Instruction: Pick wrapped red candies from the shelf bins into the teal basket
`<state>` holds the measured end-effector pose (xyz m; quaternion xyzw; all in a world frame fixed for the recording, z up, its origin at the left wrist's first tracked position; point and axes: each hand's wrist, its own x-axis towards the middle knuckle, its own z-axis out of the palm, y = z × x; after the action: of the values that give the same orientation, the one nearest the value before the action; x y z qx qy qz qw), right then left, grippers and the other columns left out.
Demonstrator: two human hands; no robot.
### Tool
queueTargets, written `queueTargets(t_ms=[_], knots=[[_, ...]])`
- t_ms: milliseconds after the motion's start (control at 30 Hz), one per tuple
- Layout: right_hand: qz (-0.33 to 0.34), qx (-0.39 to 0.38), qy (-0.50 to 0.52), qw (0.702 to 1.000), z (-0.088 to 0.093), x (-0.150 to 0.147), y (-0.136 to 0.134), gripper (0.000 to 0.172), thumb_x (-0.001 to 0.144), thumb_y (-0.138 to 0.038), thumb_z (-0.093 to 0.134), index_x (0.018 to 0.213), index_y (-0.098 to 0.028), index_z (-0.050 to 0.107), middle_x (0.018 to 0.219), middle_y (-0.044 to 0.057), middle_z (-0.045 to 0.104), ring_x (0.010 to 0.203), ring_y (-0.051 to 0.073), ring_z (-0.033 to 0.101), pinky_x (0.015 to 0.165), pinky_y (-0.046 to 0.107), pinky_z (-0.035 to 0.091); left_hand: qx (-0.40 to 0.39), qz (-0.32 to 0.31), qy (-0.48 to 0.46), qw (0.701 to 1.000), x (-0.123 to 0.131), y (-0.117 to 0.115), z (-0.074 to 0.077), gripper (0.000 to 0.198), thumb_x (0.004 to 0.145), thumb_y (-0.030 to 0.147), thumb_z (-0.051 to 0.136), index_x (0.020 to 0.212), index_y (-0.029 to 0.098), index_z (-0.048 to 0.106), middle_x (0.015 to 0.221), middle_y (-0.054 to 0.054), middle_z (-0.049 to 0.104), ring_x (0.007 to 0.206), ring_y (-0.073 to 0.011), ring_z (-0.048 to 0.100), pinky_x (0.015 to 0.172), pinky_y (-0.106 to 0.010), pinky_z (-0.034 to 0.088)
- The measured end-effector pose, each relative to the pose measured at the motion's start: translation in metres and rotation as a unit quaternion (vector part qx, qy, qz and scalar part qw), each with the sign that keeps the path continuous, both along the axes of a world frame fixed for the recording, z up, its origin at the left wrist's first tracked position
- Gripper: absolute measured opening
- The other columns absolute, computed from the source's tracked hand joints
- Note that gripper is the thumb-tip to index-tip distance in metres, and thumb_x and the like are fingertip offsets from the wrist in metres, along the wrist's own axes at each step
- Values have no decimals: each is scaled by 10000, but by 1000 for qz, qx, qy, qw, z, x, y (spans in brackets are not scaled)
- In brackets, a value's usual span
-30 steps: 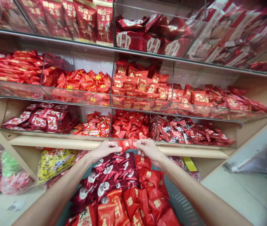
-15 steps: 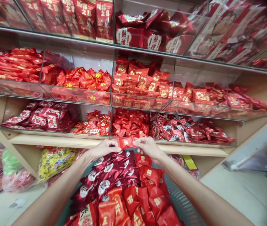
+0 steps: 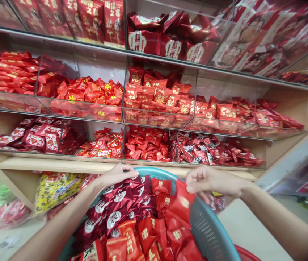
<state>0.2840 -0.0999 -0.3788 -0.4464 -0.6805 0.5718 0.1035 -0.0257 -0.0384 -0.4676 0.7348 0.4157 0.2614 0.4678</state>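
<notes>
A teal plastic basket (image 3: 210, 221) stands below the shelves, holding rows of dark maroon packets (image 3: 119, 195) with white labels on its left and bright red packets (image 3: 177, 235) on its right. My right hand (image 3: 202, 183) pinches the upper corner of a red packet (image 3: 182, 201) over the basket's right part. At the basket's back left, my left hand (image 3: 119, 174) rests by the rim above the maroon packets. Its fingers are bent loosely and slightly apart, and no packet shows between them.
Shelves with clear dividers (image 3: 123, 90) hold many red packets ahead. A wooden shelf edge (image 3: 61, 165) runs just behind the basket. Bags with yellow packets (image 3: 57, 190) and green items (image 3: 0, 190) lie at lower left. A red rim (image 3: 246, 253) shows at lower right.
The small red packet held between both hands is no longer there. My right hand has moved right and down and grips a red packet; my left hand stays near the back rim. The view has shifted slightly.
</notes>
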Motion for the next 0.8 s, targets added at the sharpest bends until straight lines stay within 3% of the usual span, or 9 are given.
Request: queueTargets(t_ms=[167, 333, 533, 667, 800], knots=[[87, -112, -119, 983, -14, 21, -9, 293, 636, -414, 691, 733, -150, 608, 394, -65, 511, 302, 51, 438, 301, 133, 251, 2, 9, 6, 1000, 1, -2, 2, 395, 692, 522, 549, 692, 135, 631, 686, -3, 566, 658, -120, 465, 629, -219, 353], [115, -120, -209, 964, -35, 12, -8, 303, 625, -437, 684, 734, -164, 611, 395, -70, 509, 293, 45, 412, 310, 130, 260, -8, 24, 12, 1000, 2, -3, 3, 409, 669, 536, 559, 711, 138, 642, 700, -10, 581, 666, -131, 478, 626, -220, 358], [117, -34, -301, 946, -36, -9, -9, 73, 681, -209, 572, 708, -158, 616, 383, -74, 464, 318, 71, 465, 362, 144, 295, -20, 23, 1, 1000, 1, -4, 3, 385, 691, 515, 558, 721, 136, 620, 755, -16, 580, 707, -132, 483, 661, -216, 365], [110, 46, -366, 923, -19, -21, -7, 184, 617, -71, 508, 729, -150, 630, 448, -57, 522, 364, 78, 512, 383, 148, 295, -29, 23, -4, 999, 0, -3, 1, 366, 701, 499, 558, 711, 137, 604, 732, -6, 565, 681, -119, 467, 653, -206, 359], [57, 143, -280, 948, 1, -36, 15, 129, 673, -149, 484, 678, -148, 612, 529, -22, 592, 377, 87, 530, 394, 172, 348, -27, 11, -3, 1000, 1, -3, 2, 372, 714, 502, 547, 694, 132, 587, 710, -2, 543, 662, -110, 445, 647, -201, 354]])
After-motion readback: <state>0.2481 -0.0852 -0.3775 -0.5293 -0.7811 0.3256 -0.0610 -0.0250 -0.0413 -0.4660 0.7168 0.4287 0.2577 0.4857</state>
